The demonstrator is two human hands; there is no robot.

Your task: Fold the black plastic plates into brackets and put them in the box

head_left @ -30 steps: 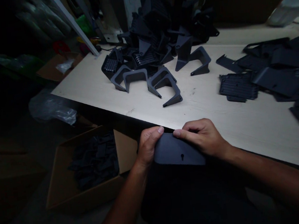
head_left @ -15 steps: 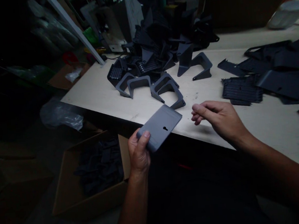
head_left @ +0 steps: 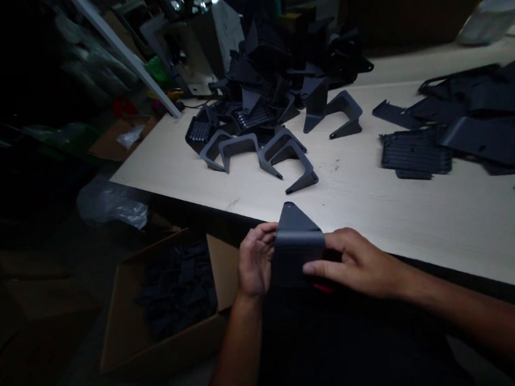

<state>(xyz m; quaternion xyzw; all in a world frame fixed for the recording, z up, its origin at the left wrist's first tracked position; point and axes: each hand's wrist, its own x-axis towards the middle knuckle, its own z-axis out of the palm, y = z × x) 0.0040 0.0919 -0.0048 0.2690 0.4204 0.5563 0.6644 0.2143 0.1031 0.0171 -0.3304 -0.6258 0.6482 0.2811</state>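
A dark grey plastic bracket (head_left: 296, 244) is held upright between both hands just below the near edge of the pale table (head_left: 377, 206). My left hand (head_left: 252, 261) grips its left side with curled fingers. My right hand (head_left: 353, 262) holds its right side, thumb pressed on the front face. A pointed flange of the bracket sticks up above my fingers.
A heap of similar dark brackets (head_left: 267, 101) lies at the table's far middle. Flat ribbed black panels (head_left: 461, 131) are spread on the right. A cardboard box (head_left: 159, 305) with dark parts stands on the floor at the left, beside a clear plastic bag (head_left: 110, 201).
My left hand had the bracket alone, raised over the table edge; it has come down and turned, and my right hand has returned and taken hold of it.
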